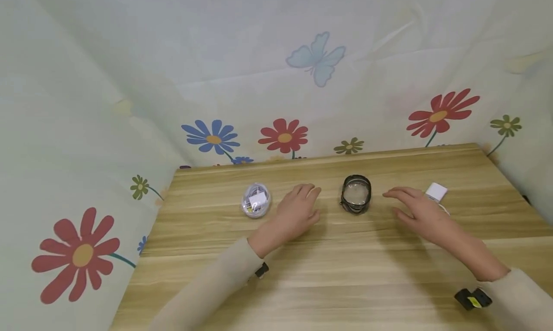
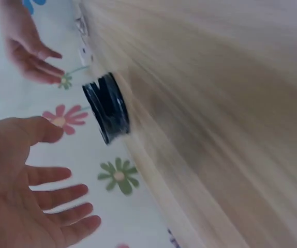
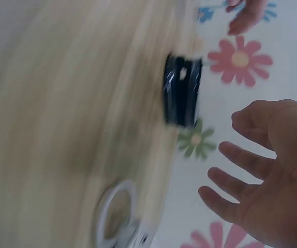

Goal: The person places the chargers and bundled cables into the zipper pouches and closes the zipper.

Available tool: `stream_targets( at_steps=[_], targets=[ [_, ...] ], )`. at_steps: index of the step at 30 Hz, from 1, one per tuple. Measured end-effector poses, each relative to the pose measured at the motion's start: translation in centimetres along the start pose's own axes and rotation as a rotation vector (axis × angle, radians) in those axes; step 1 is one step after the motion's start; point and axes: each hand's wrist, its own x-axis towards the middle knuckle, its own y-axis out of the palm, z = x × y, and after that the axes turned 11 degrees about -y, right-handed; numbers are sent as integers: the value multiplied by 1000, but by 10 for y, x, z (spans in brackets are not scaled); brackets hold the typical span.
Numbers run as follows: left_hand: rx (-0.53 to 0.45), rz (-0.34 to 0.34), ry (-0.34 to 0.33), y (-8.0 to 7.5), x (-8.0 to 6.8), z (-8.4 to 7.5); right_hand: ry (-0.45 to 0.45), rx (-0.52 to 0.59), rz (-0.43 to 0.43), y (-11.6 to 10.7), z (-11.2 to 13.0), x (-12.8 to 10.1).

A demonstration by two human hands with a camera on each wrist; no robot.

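Observation:
A small round dark container [image 1: 356, 194] with a clear top stands on the wooden table [image 1: 345, 273], between my two hands. My left hand [image 1: 299, 210] hovers just left of it, fingers straight and spread, holding nothing. My right hand [image 1: 412, 205] hovers just right of it, fingers also extended and empty. In the left wrist view the open palm of my left hand [image 2: 29, 191] faces the dark container [image 2: 107, 107], a short gap away. The right wrist view shows my right hand [image 3: 265, 178] spread near the same container [image 3: 182, 92].
A clear round case [image 1: 256, 200] with white parts inside lies left of my left hand. A white adapter [image 1: 435, 192] with a cable lies behind my right hand. Flowered cloth [image 1: 285, 105] walls the table's back and sides.

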Motion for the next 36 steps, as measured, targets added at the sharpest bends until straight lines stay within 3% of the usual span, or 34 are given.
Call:
stream_targets(
  at_steps=[5,12,21,28,36],
  targets=[
    [6,-2,124,6,32,-25,20,-61,15,-6,-24,-32],
    [-62,98,217,23,72,-38,187,-50,183,-13,-38,-56],
    [-24,254,308,39,98,-47,138,-102,182,-10,-47,-74],
    [-3,315,308,41,111,-48,172,-57,212,-8,-48,-74],
    [-179,345,248,35,115,-48,167,-68,283,-8,-47,-71]
  ],
)
